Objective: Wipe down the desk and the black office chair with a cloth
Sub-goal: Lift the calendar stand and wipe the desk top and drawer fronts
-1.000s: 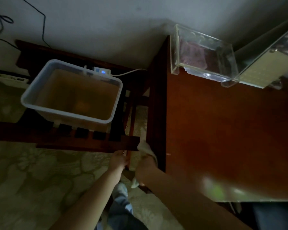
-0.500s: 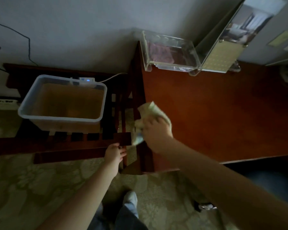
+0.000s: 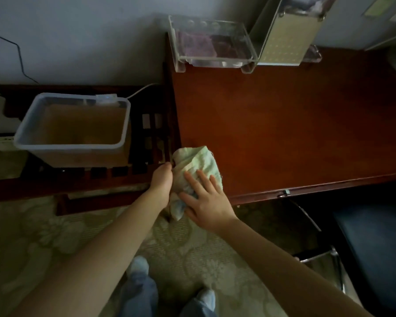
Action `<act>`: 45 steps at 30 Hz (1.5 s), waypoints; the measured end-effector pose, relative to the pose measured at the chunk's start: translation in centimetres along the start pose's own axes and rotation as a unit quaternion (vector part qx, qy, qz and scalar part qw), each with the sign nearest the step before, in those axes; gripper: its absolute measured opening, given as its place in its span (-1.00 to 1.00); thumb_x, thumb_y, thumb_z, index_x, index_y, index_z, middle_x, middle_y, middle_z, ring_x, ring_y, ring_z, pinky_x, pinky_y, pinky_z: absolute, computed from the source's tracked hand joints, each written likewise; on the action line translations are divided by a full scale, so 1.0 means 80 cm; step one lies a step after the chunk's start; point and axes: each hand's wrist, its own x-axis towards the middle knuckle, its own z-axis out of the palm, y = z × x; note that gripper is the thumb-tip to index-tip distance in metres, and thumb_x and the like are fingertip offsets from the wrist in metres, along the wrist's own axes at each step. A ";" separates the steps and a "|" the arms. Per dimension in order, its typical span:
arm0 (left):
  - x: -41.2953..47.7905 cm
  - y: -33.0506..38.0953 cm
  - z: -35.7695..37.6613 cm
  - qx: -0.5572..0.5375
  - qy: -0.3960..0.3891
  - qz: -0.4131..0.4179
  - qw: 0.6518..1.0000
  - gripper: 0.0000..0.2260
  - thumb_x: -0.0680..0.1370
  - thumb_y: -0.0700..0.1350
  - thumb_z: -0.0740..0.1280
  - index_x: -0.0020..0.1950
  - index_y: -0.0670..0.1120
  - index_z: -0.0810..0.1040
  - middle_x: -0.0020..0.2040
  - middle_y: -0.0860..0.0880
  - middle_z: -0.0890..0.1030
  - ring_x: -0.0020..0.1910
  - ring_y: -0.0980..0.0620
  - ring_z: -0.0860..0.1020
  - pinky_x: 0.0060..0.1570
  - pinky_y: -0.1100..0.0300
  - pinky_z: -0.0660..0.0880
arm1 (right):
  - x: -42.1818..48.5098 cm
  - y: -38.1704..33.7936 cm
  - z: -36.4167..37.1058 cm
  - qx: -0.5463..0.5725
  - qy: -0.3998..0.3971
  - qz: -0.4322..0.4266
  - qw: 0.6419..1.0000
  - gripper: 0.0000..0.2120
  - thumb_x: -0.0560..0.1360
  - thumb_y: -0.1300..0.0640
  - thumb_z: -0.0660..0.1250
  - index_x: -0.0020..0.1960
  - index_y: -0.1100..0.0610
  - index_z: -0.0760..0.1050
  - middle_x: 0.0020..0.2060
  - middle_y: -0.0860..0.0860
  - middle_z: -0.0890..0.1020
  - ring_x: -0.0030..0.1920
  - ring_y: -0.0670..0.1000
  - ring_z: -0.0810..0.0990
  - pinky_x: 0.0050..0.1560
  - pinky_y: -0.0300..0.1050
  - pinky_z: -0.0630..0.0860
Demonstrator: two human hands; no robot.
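Observation:
A pale crumpled cloth lies on the front left corner of the reddish wooden desk, with part of it hanging over the front edge. My right hand presses flat on the cloth with straight, spread fingers. My left hand is at the cloth's left side, its fingers curled against the fabric at the desk's corner. The dark office chair's seat shows at the lower right, partly under the desk, with its chrome frame visible.
A translucent plastic tub sits on a dark slatted wooden rack left of the desk. A clear acrylic box and a tilted stand stand at the desk's back edge. Patterned carpet covers the floor.
My right hand brought the cloth down onto the desk corner and flattened over it. My left hand left the rack's rail and came up to the cloth's left side.

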 end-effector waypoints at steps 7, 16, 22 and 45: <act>-0.025 -0.020 0.035 0.092 0.066 0.067 0.991 -0.70 0.65 0.01 0.08 0.16 -0.12 0.52 0.13 -0.15 0.56 0.07 -0.14 0.53 0.17 -0.01 0.45 | -0.041 0.053 0.024 -0.041 0.072 -0.151 0.985 -0.54 0.51 -0.14 0.05 0.33 -0.08 0.45 0.40 0.11 0.39 0.38 0.28 0.34 0.31 0.30 0.24; -0.041 -0.047 0.057 0.222 0.124 0.151 0.955 -0.59 0.67 -0.05 0.03 0.52 -0.08 0.18 0.49 -0.08 0.27 0.44 -0.11 0.26 0.37 -0.01 0.24 | -0.156 0.233 0.033 0.079 0.103 0.173 0.976 -0.50 0.55 -0.08 0.02 0.39 0.12 0.40 0.37 0.14 0.42 0.38 0.25 0.35 0.25 0.33 0.39; -0.034 -0.062 0.064 0.254 0.204 0.232 0.916 -0.63 0.67 -0.05 0.04 0.46 -0.08 0.31 0.40 -0.14 0.39 0.35 -0.16 0.38 0.23 0.00 0.37 | -0.158 0.253 0.048 0.142 0.148 0.369 0.907 -0.57 0.61 -0.02 0.04 0.40 0.10 0.38 0.47 0.10 0.25 0.51 0.19 0.09 0.47 0.21 0.07; -0.039 -0.038 0.050 0.345 0.149 0.156 0.913 -0.60 0.66 -0.04 0.11 0.50 -0.06 0.24 0.48 -0.15 0.27 0.43 -0.20 0.26 0.38 -0.04 0.25 | -0.174 0.260 0.018 0.168 -0.002 0.341 0.925 -0.51 0.64 -0.12 -0.06 0.54 -0.07 0.01 0.53 -0.07 -0.03 0.53 0.02 -0.11 0.48 0.04 -0.04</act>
